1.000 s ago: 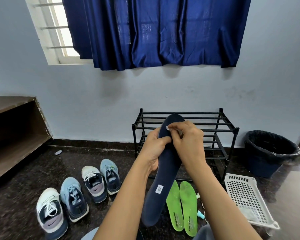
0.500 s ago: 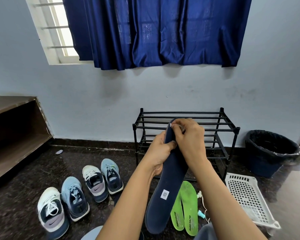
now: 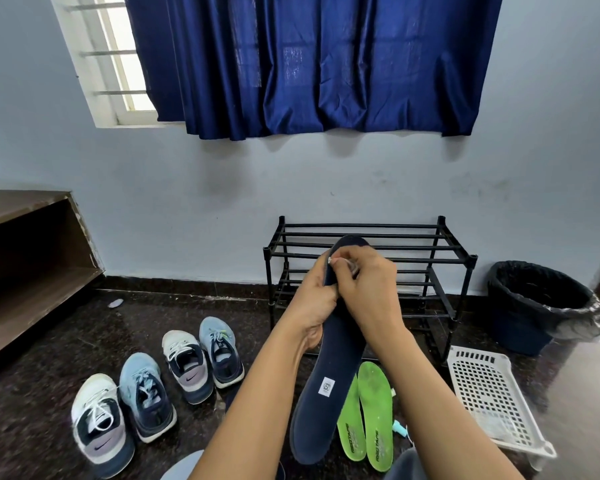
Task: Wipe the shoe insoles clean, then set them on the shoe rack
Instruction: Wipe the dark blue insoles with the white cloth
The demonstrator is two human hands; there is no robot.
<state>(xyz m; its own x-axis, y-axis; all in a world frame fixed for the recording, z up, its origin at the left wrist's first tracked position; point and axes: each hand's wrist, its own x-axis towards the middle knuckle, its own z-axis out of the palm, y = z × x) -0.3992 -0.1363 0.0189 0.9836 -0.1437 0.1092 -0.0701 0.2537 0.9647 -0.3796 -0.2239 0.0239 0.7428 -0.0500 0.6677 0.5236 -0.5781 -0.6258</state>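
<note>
A long navy-blue foam insole (image 3: 329, 358) is held up at centre frame, in front of the black metal-bar shoe rack (image 3: 444, 260). Its long axis runs almost vertically and leans slightly right at the top. One rounded end points up over the rack's top bars. The end with a small white label hangs down toward the lower edge of the frame.

The left hand (image 3: 312, 303) curls around the insole's left edge near mid-length. The right hand (image 3: 368, 292) has its fingers bunched, pinching a small whitish wipe (image 3: 342, 260) against the upper part.

There is one navy insole and one rack. Two bright green insoles (image 3: 376, 410) lie side by side on the dark floor at lower centre, lengthwise toward the rack. Four sneakers (image 3: 184, 362) stand at lower left.
</note>
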